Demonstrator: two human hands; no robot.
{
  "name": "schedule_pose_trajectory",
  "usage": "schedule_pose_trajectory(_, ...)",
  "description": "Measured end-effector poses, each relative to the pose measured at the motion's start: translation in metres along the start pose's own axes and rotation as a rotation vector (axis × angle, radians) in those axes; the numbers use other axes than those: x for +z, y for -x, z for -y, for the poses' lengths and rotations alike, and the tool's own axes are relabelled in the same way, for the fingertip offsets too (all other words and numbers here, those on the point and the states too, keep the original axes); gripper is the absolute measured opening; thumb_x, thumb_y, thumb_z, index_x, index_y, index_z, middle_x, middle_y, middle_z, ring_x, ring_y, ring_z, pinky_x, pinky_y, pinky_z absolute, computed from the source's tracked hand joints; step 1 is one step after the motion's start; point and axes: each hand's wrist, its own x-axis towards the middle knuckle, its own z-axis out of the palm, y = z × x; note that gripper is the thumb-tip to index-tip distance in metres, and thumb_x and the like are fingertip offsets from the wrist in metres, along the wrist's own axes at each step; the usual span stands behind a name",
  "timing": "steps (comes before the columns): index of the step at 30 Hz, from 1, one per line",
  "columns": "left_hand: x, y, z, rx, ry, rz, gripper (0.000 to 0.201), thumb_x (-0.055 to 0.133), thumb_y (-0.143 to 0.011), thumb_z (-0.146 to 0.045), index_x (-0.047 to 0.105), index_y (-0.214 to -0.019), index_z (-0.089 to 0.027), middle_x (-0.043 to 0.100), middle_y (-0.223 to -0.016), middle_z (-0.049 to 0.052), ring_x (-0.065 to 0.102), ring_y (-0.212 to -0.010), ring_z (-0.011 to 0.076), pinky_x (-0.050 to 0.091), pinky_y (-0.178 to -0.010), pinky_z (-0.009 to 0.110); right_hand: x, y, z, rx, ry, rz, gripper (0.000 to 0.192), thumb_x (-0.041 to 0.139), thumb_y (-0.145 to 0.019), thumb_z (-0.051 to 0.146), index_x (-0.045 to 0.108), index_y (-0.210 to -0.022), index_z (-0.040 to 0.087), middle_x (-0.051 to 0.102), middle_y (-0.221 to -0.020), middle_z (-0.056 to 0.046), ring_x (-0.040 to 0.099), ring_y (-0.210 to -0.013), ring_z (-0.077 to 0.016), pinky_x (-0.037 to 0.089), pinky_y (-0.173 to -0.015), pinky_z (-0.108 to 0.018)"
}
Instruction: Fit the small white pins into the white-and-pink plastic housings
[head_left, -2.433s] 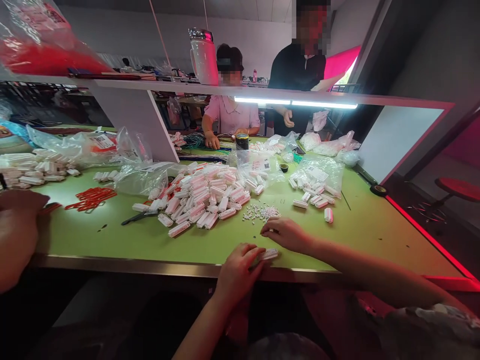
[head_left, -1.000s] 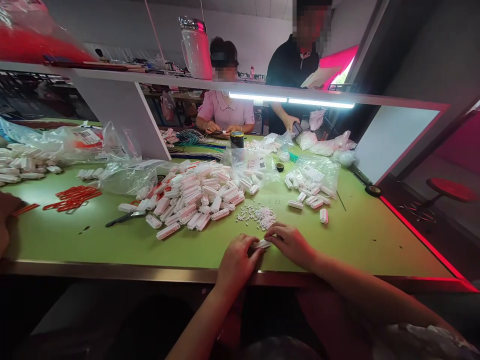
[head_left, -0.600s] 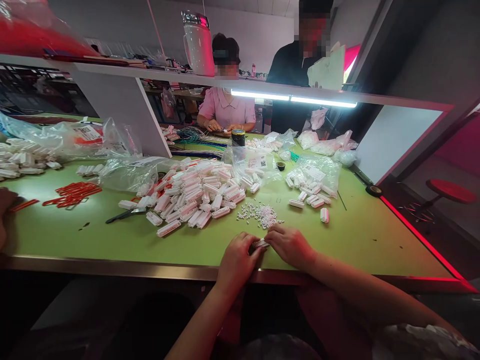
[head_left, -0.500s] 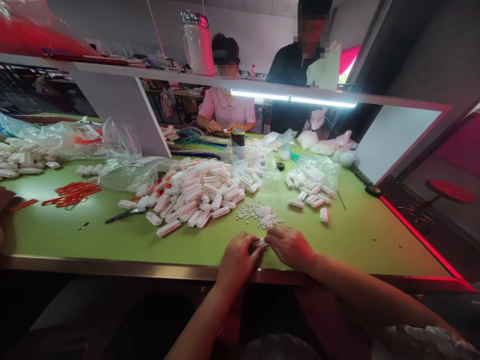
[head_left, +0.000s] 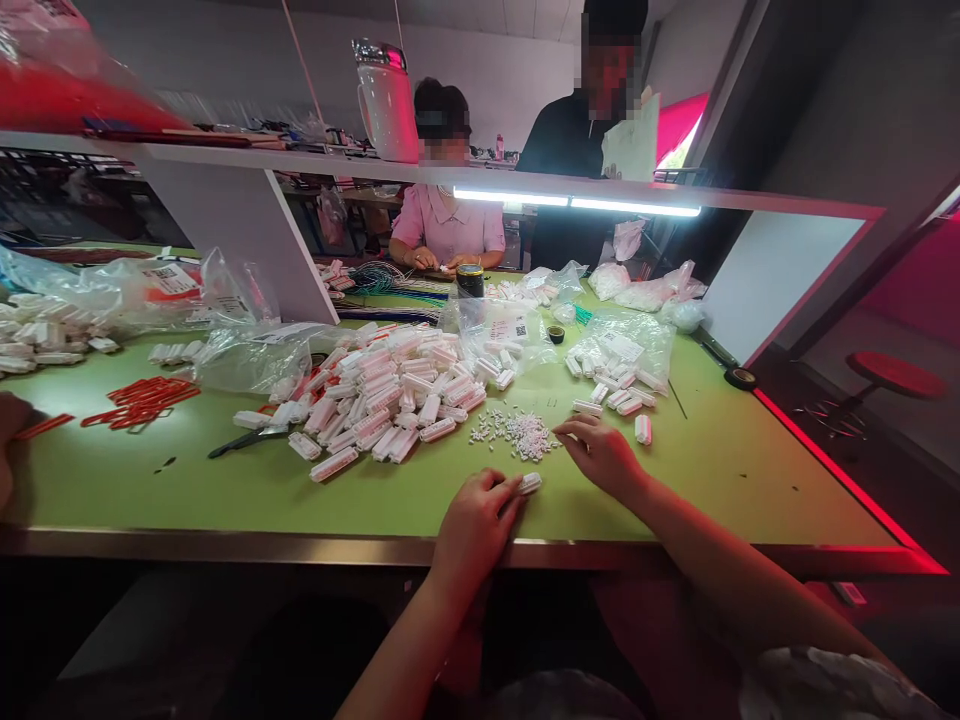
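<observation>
My left hand [head_left: 478, 515] pinches a white plastic connector housing [head_left: 530, 484] between thumb and fingers, low over the table near its front edge. My right hand [head_left: 606, 460] is apart from the housing, its fingers stretched out at the right side of a small heap of tiny white pieces [head_left: 529, 437]. No held piece can be made out in it. Behind and to the left lies a large pile of similar white housings [head_left: 390, 385]. A single housing [head_left: 643, 430] with a reddish tint rests beyond my right hand.
Red plastic strips [head_left: 142, 398] and a dark-handled tool [head_left: 240, 442] lie on the green table [head_left: 300, 505] at left. Plastic bags [head_left: 630, 345] with more housings stand behind. A shelf [head_left: 300, 160] with a lamp [head_left: 577, 202] crosses above. Two people [head_left: 448, 225] are beyond it.
My right hand has left the housing and moved right and away from me to the heap of tiny pieces. My left hand keeps hold of the housing. The view has shifted slightly.
</observation>
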Motion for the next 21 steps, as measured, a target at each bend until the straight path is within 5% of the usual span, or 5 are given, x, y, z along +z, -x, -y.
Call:
schedule_pose_trajectory(4,-0.001,0.001,-0.004,0.097,-0.178,0.016,0.028,0.047,-0.101,-0.027,0.071,-0.114,-0.02,0.067,-0.097,0.008,0.062,-0.086,0.0216,0.052,-0.079,0.034,-0.009,-0.004,-0.013,0.077,0.097,0.015,0.012,0.058,-0.094,0.019,0.07,-0.092,0.021,0.07,-0.093,-0.006,0.065,-0.084,-0.0191,0.049,-0.072,-0.029)
schedule_pose_trajectory(9,-0.002,0.0,-0.01,0.155,-0.332,0.062,0.031,0.041,-0.102,-0.02,0.069,-0.115,-0.017,0.068,-0.097,0.01,0.06,-0.088,0.0231,0.052,-0.079,0.036,-0.004,-0.001,-0.014,0.117,0.233,0.192,0.011,0.057,-0.093,0.014,0.067,-0.09,0.018,0.069,-0.092,-0.006,0.063,-0.081,-0.0178,0.045,-0.069,-0.027)
schedule_pose_trajectory(21,-0.001,0.004,-0.007,0.062,-0.204,0.046,0.03,0.046,-0.101,-0.025,0.067,-0.122,-0.02,0.067,-0.099,0.008,0.061,-0.09,0.0223,0.051,-0.082,0.034,0.005,-0.003,0.003,0.075,0.612,0.392,0.02,0.05,-0.095,0.007,0.065,-0.086,0.015,0.065,-0.088,-0.012,0.06,-0.073,-0.0188,0.038,-0.061,-0.028)
